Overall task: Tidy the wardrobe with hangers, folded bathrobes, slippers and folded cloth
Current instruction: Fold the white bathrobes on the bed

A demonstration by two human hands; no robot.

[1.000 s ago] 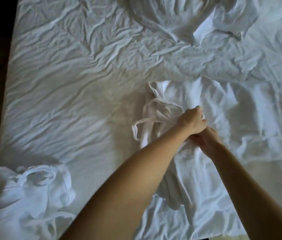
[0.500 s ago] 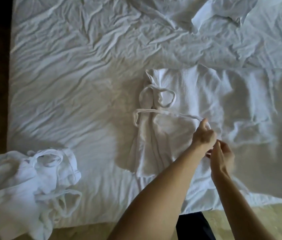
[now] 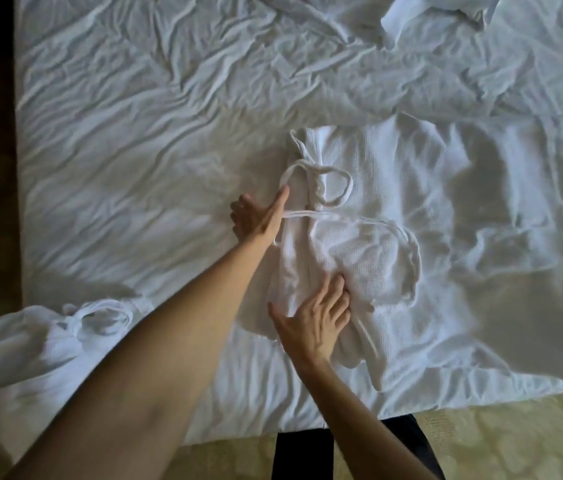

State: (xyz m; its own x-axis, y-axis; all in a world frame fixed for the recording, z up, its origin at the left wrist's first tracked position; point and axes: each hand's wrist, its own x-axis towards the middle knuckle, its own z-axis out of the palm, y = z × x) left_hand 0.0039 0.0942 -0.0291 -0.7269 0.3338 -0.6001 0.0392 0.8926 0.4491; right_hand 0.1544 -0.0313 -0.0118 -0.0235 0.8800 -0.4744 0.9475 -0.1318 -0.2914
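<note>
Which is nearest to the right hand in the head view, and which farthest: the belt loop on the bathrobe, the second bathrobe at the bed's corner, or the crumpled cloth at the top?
From the right hand:
1. Belt loop, just beyond the hand, on the bathrobe it presses.
2. Second bathrobe, to the left, at the bed's near corner.
3. Crumpled cloth, at the far top right.

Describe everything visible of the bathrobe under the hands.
The bathrobe is white, waffle-textured cloth, partly folded into a narrow bundle on the wrinkled bed sheet. Its thin belt lies in loose loops on top. The left hand touches its left edge with straight fingers; the right hand rests flat on its near part.
</note>
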